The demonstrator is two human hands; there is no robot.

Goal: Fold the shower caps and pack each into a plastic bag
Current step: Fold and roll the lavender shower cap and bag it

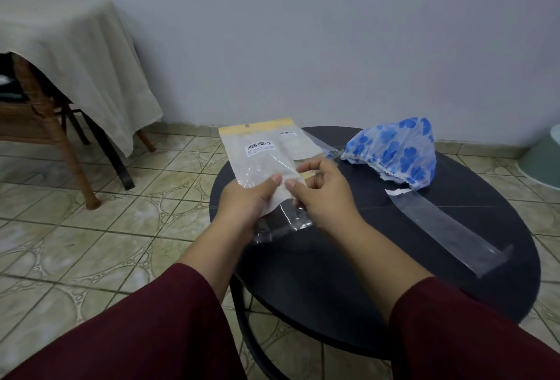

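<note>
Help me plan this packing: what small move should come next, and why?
Probably pull the plastic bag mouth apart: the left hand and the right hand both pinch its near edge, while the blue-flowered shower cap lies unfolded on the black round table.

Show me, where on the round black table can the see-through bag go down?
Bare black tabletop lies near you, between your right hand and the long clear plastic strip. The far side is crowded: blue-flowered shower cap there. Both hands pinch the clear plastic bag.
</note>
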